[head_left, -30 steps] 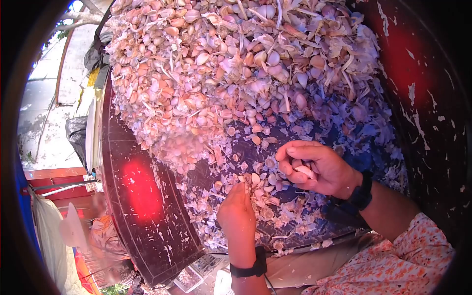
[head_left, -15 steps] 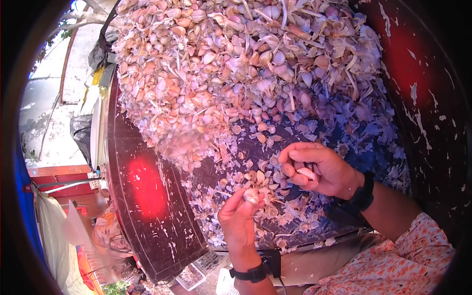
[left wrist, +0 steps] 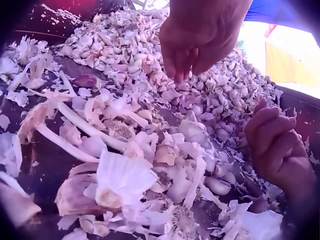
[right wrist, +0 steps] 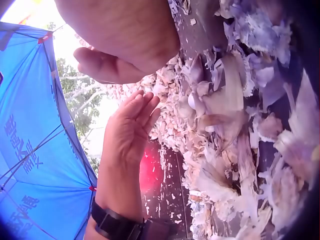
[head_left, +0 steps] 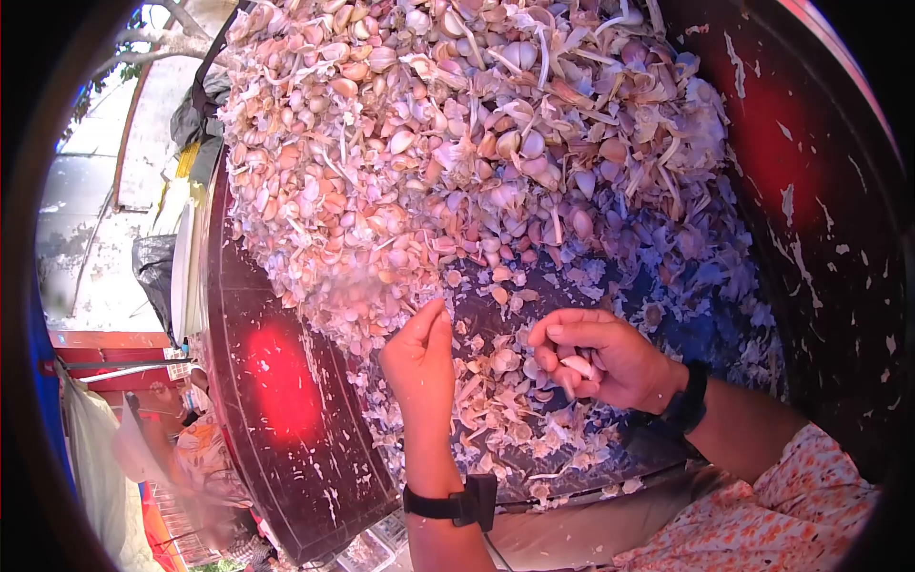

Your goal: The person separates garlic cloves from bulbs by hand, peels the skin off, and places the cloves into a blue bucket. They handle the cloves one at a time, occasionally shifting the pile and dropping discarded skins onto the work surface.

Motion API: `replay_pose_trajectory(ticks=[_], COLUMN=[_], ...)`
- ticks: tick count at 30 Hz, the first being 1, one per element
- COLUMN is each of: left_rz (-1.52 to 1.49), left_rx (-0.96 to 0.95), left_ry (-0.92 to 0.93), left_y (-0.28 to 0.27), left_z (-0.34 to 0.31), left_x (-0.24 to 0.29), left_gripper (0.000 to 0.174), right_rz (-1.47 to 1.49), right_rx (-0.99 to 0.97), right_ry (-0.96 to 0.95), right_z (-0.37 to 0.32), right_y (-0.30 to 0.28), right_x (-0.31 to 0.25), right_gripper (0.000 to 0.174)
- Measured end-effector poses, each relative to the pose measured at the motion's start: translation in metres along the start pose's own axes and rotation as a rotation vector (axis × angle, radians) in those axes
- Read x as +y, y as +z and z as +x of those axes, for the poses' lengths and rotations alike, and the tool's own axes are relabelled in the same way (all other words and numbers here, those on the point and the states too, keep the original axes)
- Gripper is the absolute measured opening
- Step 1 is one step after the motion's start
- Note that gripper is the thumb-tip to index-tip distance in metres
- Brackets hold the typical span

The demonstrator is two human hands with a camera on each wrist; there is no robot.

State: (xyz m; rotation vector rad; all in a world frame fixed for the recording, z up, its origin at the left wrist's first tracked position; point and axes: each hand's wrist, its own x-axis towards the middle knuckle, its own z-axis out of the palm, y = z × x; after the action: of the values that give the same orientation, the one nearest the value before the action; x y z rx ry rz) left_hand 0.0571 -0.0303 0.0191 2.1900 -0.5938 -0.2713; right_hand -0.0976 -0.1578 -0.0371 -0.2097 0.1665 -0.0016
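Note:
My right hand [head_left: 610,360] holds a pale garlic clove [head_left: 578,366] in its curled fingers, above scattered peelings. To its left, my left hand [head_left: 419,360] reaches over the near edge of a big heap of garlic cloves [head_left: 353,162], fingers close together and fairly straight. In the left wrist view those fingertips [left wrist: 179,76] point down at the heap. The right wrist view shows the left palm [right wrist: 131,125] with nothing visible in it. Between and below the hands lie loose skins, root ends and a few cloves [head_left: 505,360].
The dark red tabletop [head_left: 276,458] has chipped paint and curves around the heap. Dry stems and papery skins [left wrist: 125,180] litter the near surface. Another person [head_left: 205,448] is at the lower left, and a blue canopy [right wrist: 45,135] hangs to the side.
Half a second ago my left hand held up a small garlic piece; now it has moved up to the heap and turned over, with no piece visible. My right hand keeps its clove, slightly lower.

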Motion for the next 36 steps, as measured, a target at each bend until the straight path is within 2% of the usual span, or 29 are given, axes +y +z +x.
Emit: replay_pose_trajectory(ticks=[2,3,5,7,9,11,14,18,20,21,23,25,27,28,29,32,36], left_rz=[0.123,0.122,0.249,0.268,0.419,0.487,0.523,0.503,0.328,0.331,-0.205,-0.296,-0.672,-0.819,-0.818,-1.108,-1.019], left_rx=[-0.003,-0.005,-0.02,-0.06,-0.093,-0.113,-0.166,-0.212,-0.203,-0.196,-0.11,-0.075,-0.069,-0.128,-0.123,-0.149,-0.121], left_ry=[0.155,0.159,0.293,0.289,0.534,0.574,0.497,0.5,0.383,0.377,-0.098,-0.157,-0.326,-0.37,-0.371,-0.384,-0.362], left_y=[0.01,0.016,0.027,0.039,0.056,0.071,0.074,0.05,0.033,0.028,0.022,0.018,0.011,0.006,0.004,0.003,0.004], left_z=[0.021,0.028,0.042,0.054,0.059,0.054,0.033,-0.011,-0.024,-0.031,-0.041,-0.048,-0.056,-0.059,-0.062,-0.07,-0.076], left_x=[0.0,0.003,0.009,0.012,0.008,0.005,0.006,-0.014,-0.022,-0.023,-0.019,-0.008,-0.009,-0.015,-0.016,-0.019,-0.017], left_gripper=[0.024,0.024,0.028,0.031,0.032,0.029,0.023,0.025,0.027,0.027,0.027,0.025,0.031,0.033,0.033,0.034,0.034], right_rz=[0.001,0.0,0.051,0.062,0.076,0.072,0.068,0.101,0.095,0.095,0.072,0.056,0.028,0.029,0.03,0.027,0.003], right_rx=[0.002,0.002,-0.003,-0.011,-0.02,-0.021,-0.009,0.009,0.016,0.012,0.02,0.02,0.055,0.053,0.044,0.028,0.013], right_ry=[0.004,0.0,0.011,-0.001,-0.004,-0.003,-0.035,-0.083,-0.097,-0.088,-0.096,-0.094,-0.071,-0.067,-0.071,-0.067,-0.045], right_z=[-0.001,-0.001,-0.001,-0.001,-0.002,-0.001,-0.002,-0.003,-0.003,-0.002,-0.001,-0.002,-0.002,-0.002,-0.001,0.0,0.0], right_y=[0.0,-0.001,-0.002,-0.001,0.0,-0.001,-0.002,-0.003,-0.002,-0.003,-0.004,-0.002,-0.001,-0.001,-0.001,-0.003,-0.002], right_x=[0.0,0.001,0.0,-0.001,-0.001,0.001,-0.003,-0.01,-0.011,-0.009,-0.006,-0.004,-0.003,-0.003,-0.003,-0.002,-0.001], right_gripper=[0.02,0.02,0.02,0.02,0.02,0.02,0.019,0.019,0.018,0.018,0.018,0.018,0.019,0.019,0.019,0.02,0.02])
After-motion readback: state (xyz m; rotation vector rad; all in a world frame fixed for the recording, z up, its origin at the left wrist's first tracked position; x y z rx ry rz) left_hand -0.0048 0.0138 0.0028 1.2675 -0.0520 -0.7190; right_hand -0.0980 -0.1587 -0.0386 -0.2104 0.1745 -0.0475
